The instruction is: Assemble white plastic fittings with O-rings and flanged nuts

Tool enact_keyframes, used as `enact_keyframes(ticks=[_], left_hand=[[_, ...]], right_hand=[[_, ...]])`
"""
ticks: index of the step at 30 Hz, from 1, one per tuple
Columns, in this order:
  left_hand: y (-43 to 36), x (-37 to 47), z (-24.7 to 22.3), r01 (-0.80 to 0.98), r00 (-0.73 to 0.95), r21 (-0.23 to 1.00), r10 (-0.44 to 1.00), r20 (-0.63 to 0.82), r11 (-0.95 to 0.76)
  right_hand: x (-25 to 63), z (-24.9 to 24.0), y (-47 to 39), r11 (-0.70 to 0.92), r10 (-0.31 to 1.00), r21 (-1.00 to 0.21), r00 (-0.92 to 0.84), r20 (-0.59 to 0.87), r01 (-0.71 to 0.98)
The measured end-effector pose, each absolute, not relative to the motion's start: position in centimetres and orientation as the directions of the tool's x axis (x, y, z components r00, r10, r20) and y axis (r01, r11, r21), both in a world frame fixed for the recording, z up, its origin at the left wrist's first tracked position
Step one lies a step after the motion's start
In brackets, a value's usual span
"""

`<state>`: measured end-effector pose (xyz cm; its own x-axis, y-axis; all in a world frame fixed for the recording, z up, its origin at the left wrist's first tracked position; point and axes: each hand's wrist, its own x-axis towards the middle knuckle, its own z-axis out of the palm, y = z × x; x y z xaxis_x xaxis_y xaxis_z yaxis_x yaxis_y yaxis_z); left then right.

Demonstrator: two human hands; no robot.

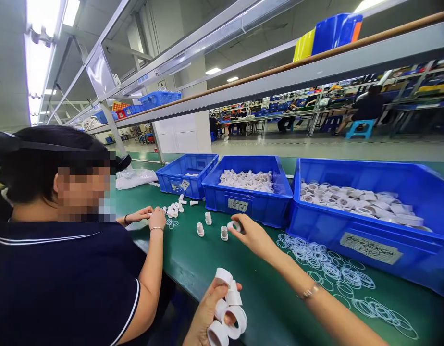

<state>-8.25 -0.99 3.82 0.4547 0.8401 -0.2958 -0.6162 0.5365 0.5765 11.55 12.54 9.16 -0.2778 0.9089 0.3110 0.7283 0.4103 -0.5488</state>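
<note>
My left hand [204,307], low in the head view near the table's front edge, is closed around several short white plastic sleeves [233,294]. Further forward, my right hand [251,234] pinches one white plastic ring [232,226] between thumb and fingers. Just left of it, a white pipe fitting [224,234] with a wider base stands upright on the green table [193,262]. Two similar fittings, one nearer [200,229] and one behind [208,218], also stand there. Thin translucent rings [326,262] lie loosely heaped to the right, beside my right forearm.
Along the back stand blue bins: one with larger white rings [355,230], a middle one [243,201] with small white parts, and another [182,185]. At left a co-worker [63,274] handles small white fittings [175,207]. A shelf rail [243,86] crosses above.
</note>
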Motion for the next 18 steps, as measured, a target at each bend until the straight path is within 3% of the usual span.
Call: enact_keyframes(ticks=[7,12,15,18], left_hand=[[1.9,-11.5,7.3,-0.680,0.428,0.555,0.874,-0.231,0.480],[1.0,-10.9,5.8,-0.683,0.441,0.536,0.865,-0.240,0.496],[-0.2,-9.0,4.2,-0.659,0.480,0.523,0.838,-0.260,0.540],[-0.6,-7.3,3.0,-0.631,0.522,0.515,0.809,-0.272,0.580]], right_hand=[[8.1,7.4,16.4,0.425,0.892,-0.328,-0.452,-0.005,0.843],[12.3,8.0,11.4,0.405,0.907,-0.265,-0.422,-0.009,0.875],[13.6,11.0,7.6,0.445,0.887,-0.410,-0.455,0.079,0.796],[12.6,13.9,4.4,0.593,0.743,-0.562,-0.661,0.107,0.576]])
